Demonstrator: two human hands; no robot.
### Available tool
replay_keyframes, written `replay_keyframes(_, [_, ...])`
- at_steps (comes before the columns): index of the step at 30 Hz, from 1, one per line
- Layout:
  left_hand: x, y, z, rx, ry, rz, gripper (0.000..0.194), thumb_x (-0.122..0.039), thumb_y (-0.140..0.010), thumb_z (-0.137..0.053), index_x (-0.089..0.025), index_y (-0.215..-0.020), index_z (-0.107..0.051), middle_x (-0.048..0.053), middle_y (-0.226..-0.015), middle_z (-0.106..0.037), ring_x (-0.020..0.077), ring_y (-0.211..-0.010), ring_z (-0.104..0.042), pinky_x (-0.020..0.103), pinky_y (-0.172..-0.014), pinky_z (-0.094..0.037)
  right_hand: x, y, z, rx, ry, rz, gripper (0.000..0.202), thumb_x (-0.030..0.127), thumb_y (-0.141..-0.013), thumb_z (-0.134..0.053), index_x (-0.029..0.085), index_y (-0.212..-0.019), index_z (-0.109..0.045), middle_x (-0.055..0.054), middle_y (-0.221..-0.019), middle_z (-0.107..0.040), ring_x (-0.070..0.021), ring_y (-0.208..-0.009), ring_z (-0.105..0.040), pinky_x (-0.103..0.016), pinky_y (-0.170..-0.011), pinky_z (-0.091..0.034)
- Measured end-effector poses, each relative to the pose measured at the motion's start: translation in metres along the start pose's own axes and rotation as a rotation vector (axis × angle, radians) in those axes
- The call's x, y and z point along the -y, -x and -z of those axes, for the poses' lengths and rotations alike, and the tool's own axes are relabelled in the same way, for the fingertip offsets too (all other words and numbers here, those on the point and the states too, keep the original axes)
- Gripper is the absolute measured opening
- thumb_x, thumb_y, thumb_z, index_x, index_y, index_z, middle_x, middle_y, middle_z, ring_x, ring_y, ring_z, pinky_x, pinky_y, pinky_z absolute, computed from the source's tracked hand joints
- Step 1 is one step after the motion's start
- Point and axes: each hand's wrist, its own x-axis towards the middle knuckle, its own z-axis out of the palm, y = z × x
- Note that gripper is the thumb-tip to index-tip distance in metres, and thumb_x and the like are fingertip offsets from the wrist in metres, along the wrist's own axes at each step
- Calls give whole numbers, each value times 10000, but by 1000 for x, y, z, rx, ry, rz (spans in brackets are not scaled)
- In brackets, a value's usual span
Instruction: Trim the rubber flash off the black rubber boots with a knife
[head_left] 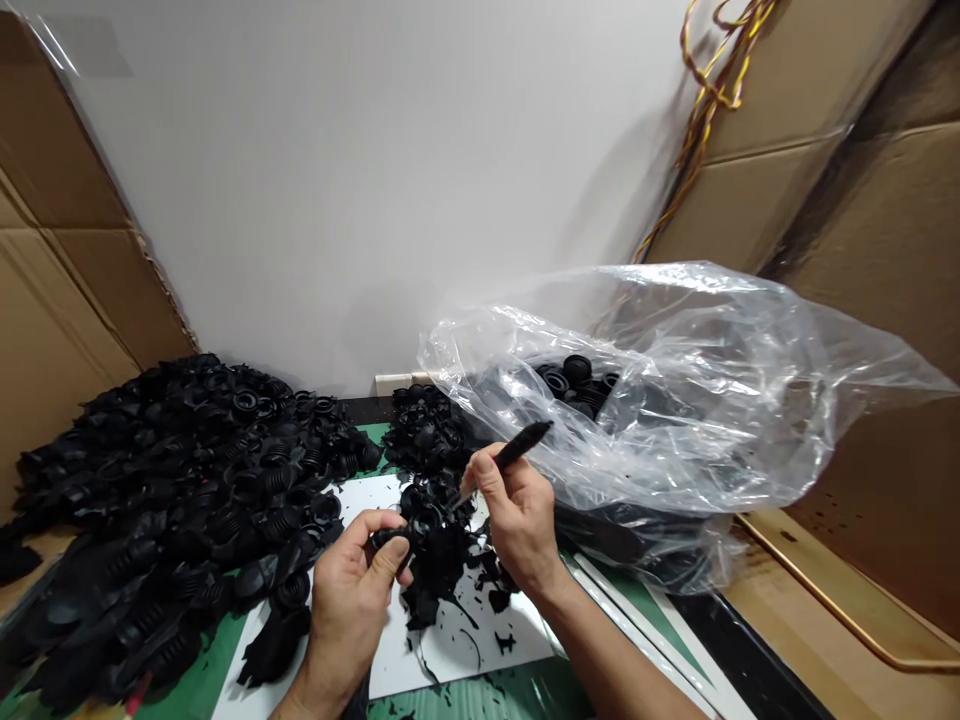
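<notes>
A black part (pixel 391 540) is pinched in the left hand (pixel 349 600); if the knife (pixel 523 445) gripped in the right hand (pixel 520 515) slips, fingers could be cut.

Moderately bright; soft shadows on pale wall, glare on clear plastic, stretched edges.

One view, from the person's head; it looks forward and down from above the bench, over the left hand (pixel 349 595) and the right hand (pixel 525 515), both close in the low middle; the white board (pixel 386 650) lies beneath them, seen at a slant; the upper part faces the pale wall (pixel 375 150) farther back; the wide field takes in cardboard (pixel 75 200) at both sides, the black pile (pixel 225 450) left, the bag (pixel 712 440) right.
</notes>
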Motion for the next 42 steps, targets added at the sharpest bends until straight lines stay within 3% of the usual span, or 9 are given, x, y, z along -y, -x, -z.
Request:
replay_keyframes(5, [3,-2,1,-6,13,-13,325,-398,-641,-695,-165,-857,-626,-29,-472,-600,92,-343,-441,201,-342,-330,3,8,-7,305,-286,-426,322,474,-806,-535,176,-689,-506,50,-508,-453,-98,-439,-419,-232,-454,-372])
replay_keyframes(7, [3,-3,2,-3,22,-52,300,-377,-640,-700,-169,-846,-634,-3,-594,-646,107,-407,-516,205,-360,-374,5,12,-12,401,-262,-478,313,468,-768,-578,171,-697,-513,63,-505,-422,-84,-432,-379,-211,-421,-326])
replay_keyframes(10, [2,-4,2,7,4,-130,245,-344,-649,-698,-177,-822,-652,25,-754,-667,128,-514,-581,206,-386,-419,8,17,-19,505,-227,-449,291,421,-776,-565,156,-661,-525,28,-551,-492,-98,-515,-432,-210,-475,-340])
replay_keyframes(17, [-1,-3,0,30,12,-134,227,-308,-663,-682,-190,-857,-661,19,-814,-659,140,-565,-598,231,-438,-492,6,22,-24,443,-357,-551,270,397,-707,-607,177,-606,-487,71,-476,-375,-63,-422,-307,-200,-410,-254])
replay_keyframes(24, [-1,-4,2,0,7,-86,165,-301,-648,-670,-186,-765,-656,-35,-606,-624,97,-404,-522,217,-400,-447,4,26,-28,443,-416,-697,322,459,-675,-637,178,-643,-484,111,-421,-290,-42,-371,-214,-194,-369,-168])
replay_keyframes(27, [-1,-4,4,-14,-35,-76,170,-314,-644,-670,-184,-752,-662,-25,-609,-635,103,-413,-526,214,-390,-425,2,25,-26,446,-332,-602,276,416,-721,-612,168,-663,-505,91,-467,-326,-56,-406,-262,-201,-394,-211])
replay_keyframes(33, [-4,-2,4,-23,-94,-71,189,-346,-647,-663,-184,-745,-664,-21,-576,-625,115,-406,-508,233,-412,-426,9,18,-12,337,-56,-197,149,252,-823,-526,166,-722,-594,13,-657,-489,-116,-597,-446,-227,-540,-349])
replay_keyframes(38, [-3,-2,4,21,-105,-106,157,-337,-671,-649,-191,-728,-662,-39,-556,-589,102,-417,-485,216,-430,-411,9,23,-12,409,136,183,173,70,-776,-475,173,-783,-613,-29,-732,-548,-142,-667,-534,-235,-590,-414])
replay_keyframes(42, [-1,-2,4,43,-141,-118,106,-290,-685,-632,-191,-716,-656,-42,-552,-573,107,-464,-483,204,-452,-396,3,29,-15,470,446,423,247,27,-761,-444,165,-895,-600,-49,-797,-571,-128,-599,-530,-220,-489,-370])
